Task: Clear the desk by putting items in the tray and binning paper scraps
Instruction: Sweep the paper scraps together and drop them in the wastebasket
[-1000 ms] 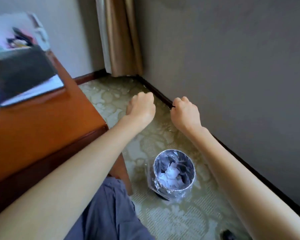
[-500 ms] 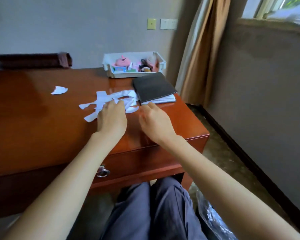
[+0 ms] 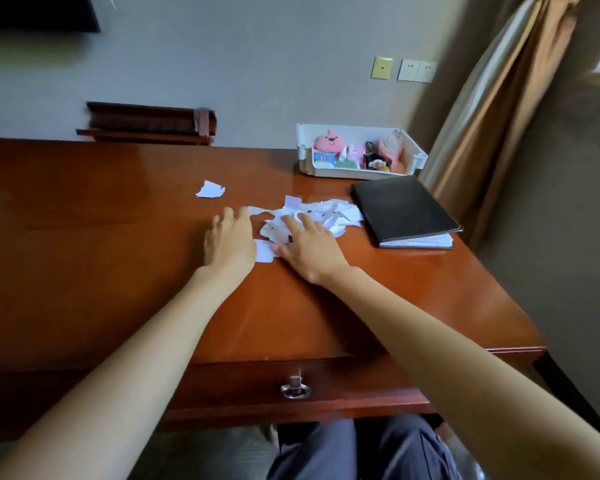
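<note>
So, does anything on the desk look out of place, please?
Yes: torn paper scraps lie strewn beside the black folder, partly under the right hand; one stray scrap sits apart, further left.

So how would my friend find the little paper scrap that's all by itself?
Start at the brown desk. Left of the white tray and beyond the left hand lies one small white scrap. It sits alone on bare wood, apart from the big pile by the notebook.

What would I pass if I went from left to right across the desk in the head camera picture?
left hand → right hand → black folder → curtain. The paper scraps and the tray overlap these sideways, so they are left out.
</note>
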Tool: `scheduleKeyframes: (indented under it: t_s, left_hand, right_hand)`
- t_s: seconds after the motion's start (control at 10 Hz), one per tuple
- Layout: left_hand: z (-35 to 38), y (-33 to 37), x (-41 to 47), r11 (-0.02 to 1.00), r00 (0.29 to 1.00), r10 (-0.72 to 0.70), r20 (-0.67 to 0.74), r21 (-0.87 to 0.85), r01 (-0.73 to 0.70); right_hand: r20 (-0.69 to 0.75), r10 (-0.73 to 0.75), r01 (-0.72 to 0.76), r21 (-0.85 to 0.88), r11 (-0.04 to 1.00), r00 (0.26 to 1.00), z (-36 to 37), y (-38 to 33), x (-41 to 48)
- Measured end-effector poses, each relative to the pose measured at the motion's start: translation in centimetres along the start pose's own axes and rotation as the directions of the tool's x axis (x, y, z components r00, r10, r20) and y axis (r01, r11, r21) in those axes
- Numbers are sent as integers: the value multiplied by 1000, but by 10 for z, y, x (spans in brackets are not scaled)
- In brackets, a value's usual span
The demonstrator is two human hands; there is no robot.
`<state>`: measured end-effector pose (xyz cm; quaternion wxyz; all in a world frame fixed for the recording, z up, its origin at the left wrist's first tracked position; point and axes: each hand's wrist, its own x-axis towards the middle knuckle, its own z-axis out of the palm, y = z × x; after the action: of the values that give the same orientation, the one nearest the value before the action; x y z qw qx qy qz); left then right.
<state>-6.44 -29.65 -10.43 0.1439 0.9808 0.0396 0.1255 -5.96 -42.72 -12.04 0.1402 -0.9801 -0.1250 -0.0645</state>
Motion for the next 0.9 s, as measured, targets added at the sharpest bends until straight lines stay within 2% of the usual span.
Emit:
scheduleKeyframes:
  t_s: [0.1,0.2,0.3,0.4,0.6,0.8,0.9]
  left_hand:
    - [4,-15,37,999,998,-44,-32,-22,44]
    - [16,-30,73,998,998,-65,9,-4,65]
    - [26,-39,102,995,987,-95,129,4,95]
    - [31,-43,117,995,968,-96,230,16,95]
    - [21,-33,96,997,976,48,213,-67,-34]
    - [1,-16,37,991,958,113,265,-95,-91]
    - [-4,-6,7,984,961,158,227,-118,-134]
  right_hand:
    - [-99,1,-6,-53,999,995,9,-4,31]
    - [-54,15,-17,-26,1000,998,17,-7,62]
    - [94,49,-47,-25,999,994,24,-7,89]
    - [128,35,-29,-49,998,991,28,-2,102]
    - [90,-10,8,17,1000,996,16,3,86]
    - [75,-77,70,97,993,994,0,22,37]
    - [-10,-125,123,257,958,992,-16,27,7]
